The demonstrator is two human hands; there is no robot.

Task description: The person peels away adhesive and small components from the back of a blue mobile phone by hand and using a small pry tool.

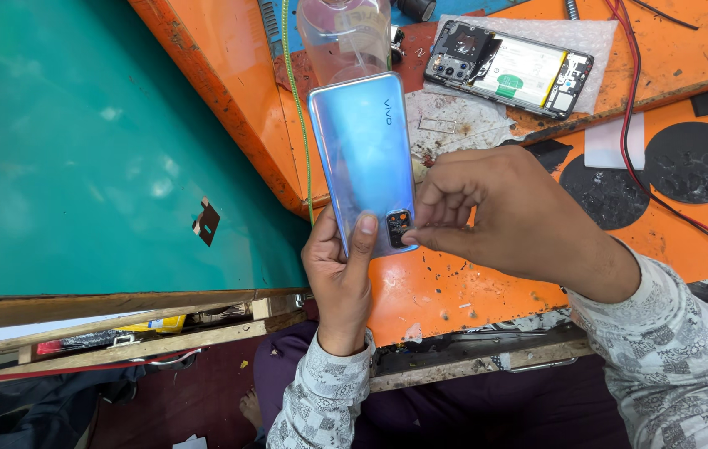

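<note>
1. The left hand (339, 270) is gripping the near end of a blue back cover (364, 158), thumb lying across its face and fingers wrapped behind. The cover is being held tilted above the near edge of the orange bench (454, 291), its far end pointing away from the person.

2. The right hand (500, 208) is closing thumb and forefinger in a pinch at the camera cutout (398, 228), at the near right corner of the cover. Whether a small part is sitting between the fingertips cannot be told; the spot is too small and partly covered.

3. On the bench to the far right, an opened phone (508, 71) is lying on a white pad (599, 37), its battery and boards exposed. A clear bottle (344, 37) is standing just beyond the cover's far end. Two black discs (693, 162) and red wires (637, 141) are lying to the right.

4. Risks, as judged from this moment:
- The cover is being supported at one end only; a slip of the left thumb would be dropping it onto the bench or off the near edge.
- Pressure at the cutout could be cracking or bending the thin corner there.
- The cover's far end is sitting close to the bottle; a swing could be tipping it toward the opened phone.
- The bench is showing grit and scraps, which could be fouling the cutout area.
</note>
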